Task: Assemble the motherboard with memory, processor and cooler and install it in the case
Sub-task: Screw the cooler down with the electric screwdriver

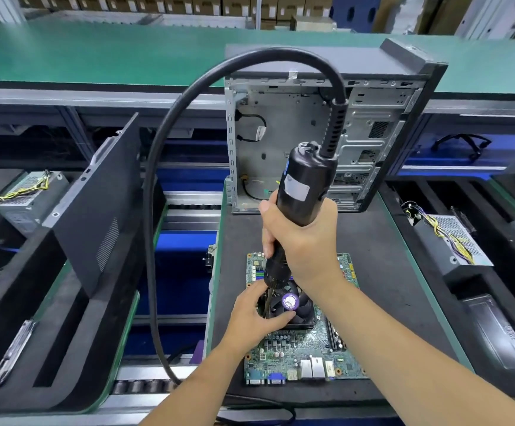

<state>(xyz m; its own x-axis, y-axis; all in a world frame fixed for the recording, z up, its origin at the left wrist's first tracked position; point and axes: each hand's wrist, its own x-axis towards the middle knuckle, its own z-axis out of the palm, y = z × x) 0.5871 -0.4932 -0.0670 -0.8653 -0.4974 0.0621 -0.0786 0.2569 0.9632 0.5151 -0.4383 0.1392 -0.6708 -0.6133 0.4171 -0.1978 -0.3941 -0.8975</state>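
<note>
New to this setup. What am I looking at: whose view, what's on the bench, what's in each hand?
There is no robot here. A person works with bare hands, and the single picture comes from a wide-angle camera on their head, looking forward and down.

On the dark mat lies a green motherboard with a black cooler fan sitting on it. Behind it stands an open computer case, still without a board inside.

The right hand grips a black electric screwdriver, held upright with its tip down at the cooler's edge. A thick black cable loops from the top of the tool. The left hand holds the cooler at its near-left side, apparently steadying it.

To both sides are black trays with power supply units and a loose case side panel.
</note>
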